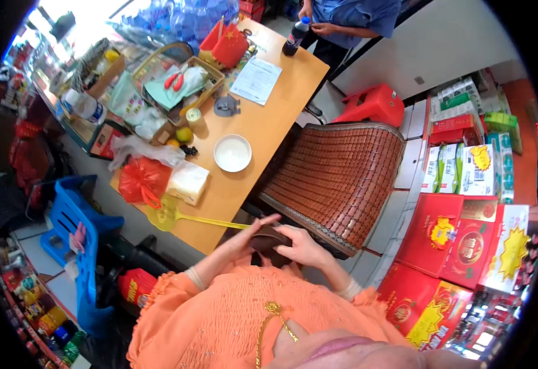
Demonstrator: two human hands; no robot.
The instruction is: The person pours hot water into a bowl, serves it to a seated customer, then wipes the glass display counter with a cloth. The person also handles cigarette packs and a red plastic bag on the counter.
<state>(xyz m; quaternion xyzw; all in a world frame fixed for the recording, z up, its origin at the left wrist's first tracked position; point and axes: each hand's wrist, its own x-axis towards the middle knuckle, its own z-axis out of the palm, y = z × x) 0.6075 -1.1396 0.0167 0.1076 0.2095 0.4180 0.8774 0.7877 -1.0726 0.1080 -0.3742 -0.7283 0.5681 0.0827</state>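
Observation:
Close in front of my orange top (236, 313), both hands are at a dark brown item (266, 239), perhaps a pouch; its exact kind is unclear. My right hand (303, 246) grips its right side with bent fingers and the thumb. My left hand (239, 244) lies against its left side, fingers stretched out, the grasp partly hidden. Just beyond my left fingers ends the handle of a yellow fly swatter (162, 214) lying on the wooden table (269, 133). Nearby on the table are a white bowl (232, 154), a tissue pack (190, 182) and a red plastic bag (144, 177).
A chair with a brown beaded cover (338, 180) stands right of the table, near a red stool (375, 104). Red gift boxes (428, 240) line the right side. A blue plastic chair (84, 244) is at left. A person (352, 20) stands beyond a cola bottle (295, 37).

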